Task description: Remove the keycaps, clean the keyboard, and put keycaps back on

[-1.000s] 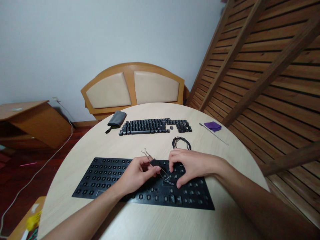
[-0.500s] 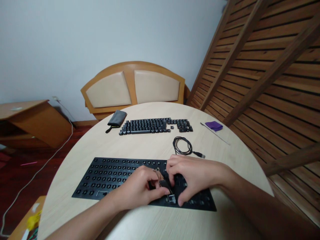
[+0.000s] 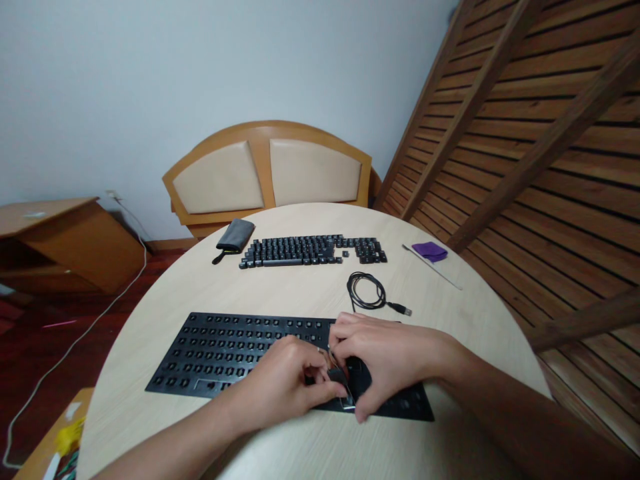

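Observation:
A black keyboard base (image 3: 225, 350) with its keycaps off lies on the round table (image 3: 280, 293) in front of me. My left hand (image 3: 287, 383) is closed on a wire keycap puller (image 3: 336, 375), whose tip is down at the board's near right edge. My right hand (image 3: 385, 357) rests curled on the board's right part, fingertips pinched beside the puller's tip. What lies under those fingertips is hidden.
Rows of loose black keycaps (image 3: 313, 250) lie at the far side, with a grey pouch (image 3: 234, 237) to their left. A coiled black USB cable (image 3: 369, 293) lies behind my right hand. A purple cloth (image 3: 429, 251) and thin stick (image 3: 433, 268) sit far right. A chair (image 3: 267, 173) stands beyond.
Both hands have moved nearer to me along the board. The puller, earlier held up with its wire hooks showing, is now lowered against the board's near right edge. The cable is uncovered.

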Tool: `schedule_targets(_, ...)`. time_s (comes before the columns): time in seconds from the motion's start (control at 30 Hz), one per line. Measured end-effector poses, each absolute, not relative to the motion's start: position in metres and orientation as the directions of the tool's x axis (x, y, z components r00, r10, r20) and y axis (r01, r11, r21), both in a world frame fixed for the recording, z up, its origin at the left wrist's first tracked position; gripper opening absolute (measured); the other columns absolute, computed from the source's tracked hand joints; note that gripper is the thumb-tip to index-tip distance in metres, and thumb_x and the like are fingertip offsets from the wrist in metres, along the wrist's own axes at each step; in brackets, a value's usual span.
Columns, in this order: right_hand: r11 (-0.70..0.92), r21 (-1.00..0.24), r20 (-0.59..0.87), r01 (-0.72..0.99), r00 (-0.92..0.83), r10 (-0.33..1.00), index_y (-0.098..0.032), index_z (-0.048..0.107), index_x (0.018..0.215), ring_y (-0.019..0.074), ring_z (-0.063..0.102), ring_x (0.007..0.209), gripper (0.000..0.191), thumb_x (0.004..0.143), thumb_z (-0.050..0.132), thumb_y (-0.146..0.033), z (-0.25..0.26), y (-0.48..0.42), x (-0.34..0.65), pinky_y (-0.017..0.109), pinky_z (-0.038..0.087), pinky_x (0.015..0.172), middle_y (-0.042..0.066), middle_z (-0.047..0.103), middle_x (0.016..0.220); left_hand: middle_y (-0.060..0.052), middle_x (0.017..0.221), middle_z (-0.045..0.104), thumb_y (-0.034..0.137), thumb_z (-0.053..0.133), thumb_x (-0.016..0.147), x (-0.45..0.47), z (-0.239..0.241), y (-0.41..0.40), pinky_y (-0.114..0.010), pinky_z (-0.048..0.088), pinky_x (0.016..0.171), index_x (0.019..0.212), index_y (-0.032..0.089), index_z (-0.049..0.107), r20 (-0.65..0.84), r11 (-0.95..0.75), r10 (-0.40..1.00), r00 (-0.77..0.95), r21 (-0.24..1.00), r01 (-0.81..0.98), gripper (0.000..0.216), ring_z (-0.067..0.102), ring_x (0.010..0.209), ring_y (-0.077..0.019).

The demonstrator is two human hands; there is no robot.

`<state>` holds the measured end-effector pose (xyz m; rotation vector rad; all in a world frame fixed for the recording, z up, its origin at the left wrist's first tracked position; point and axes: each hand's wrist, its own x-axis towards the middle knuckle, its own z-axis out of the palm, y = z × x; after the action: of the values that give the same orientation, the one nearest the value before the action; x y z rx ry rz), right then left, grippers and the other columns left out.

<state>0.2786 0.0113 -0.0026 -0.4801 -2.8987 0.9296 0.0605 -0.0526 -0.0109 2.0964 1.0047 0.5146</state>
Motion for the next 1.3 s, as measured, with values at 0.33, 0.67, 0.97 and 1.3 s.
schedule_targets(0.33,0.771,-0.581,-0.027,0.263,-0.952,0.304,-0.021,0.067,0.077,0.0247,0.053,0.097,0.037,0.063,0.090,-0.047,-0.002,0.011,0.278,0.036,0.044,0.085,0.003,0.060,0.092,-0.005,0.075,0.076,0.030,0.066,0.093,0.062,-0.005,-0.058,-0.026,0.048,0.064,0.083,0.020,0.077,0.083,-0.533,0.723,0.686,0.698,0.477,0.018,0.071,0.068,-0.0179)
schedule_targets(0.67,0.814,-0.524,-0.010,0.252,-0.957,0.290,-0.019,0.071,0.081,0.0242,0.052,0.094,0.038,0.064,0.089,-0.047,-0.005,0.011,0.275,0.036,0.044,0.086,0.004,0.058,0.091,0.000,0.066,0.064,0.038,0.073,0.086,0.061,-0.020,-0.049,-0.023,0.038,0.058,0.070,0.014,0.067,-0.145,-0.071,0.815,0.560,0.935,0.346,0.029,0.051,0.061,-0.0120)
schedule_targets(0.97,0.808,-0.521,-0.029,0.275,-0.952,0.305,-0.018,0.072,0.084,0.0247,0.054,0.094,0.038,0.066,0.088,-0.048,-0.006,0.012,0.275,0.037,0.045,0.087,0.005,0.059,0.093,0.003,0.061,0.053,0.041,0.076,0.079,0.064,-0.022,-0.048,-0.022,0.033,0.055,0.062,0.016,0.056,-0.212,0.068,0.831,0.514,0.956,0.284,0.036,0.044,0.059,-0.0109)
schedule_targets(1.3,0.796,-0.543,-0.039,0.268,-0.955,0.295,-0.018,0.073,0.078,0.0238,0.057,0.091,0.027,0.068,0.086,-0.040,-0.006,0.011,0.270,0.038,0.045,0.086,0.004,0.062,0.085,0.000,0.062,0.061,0.044,0.080,0.077,0.063,-0.024,-0.045,-0.023,0.033,0.055,0.064,0.014,0.066,-0.230,0.122,0.820,0.525,0.965,0.233,0.036,0.046,0.056,-0.0104)
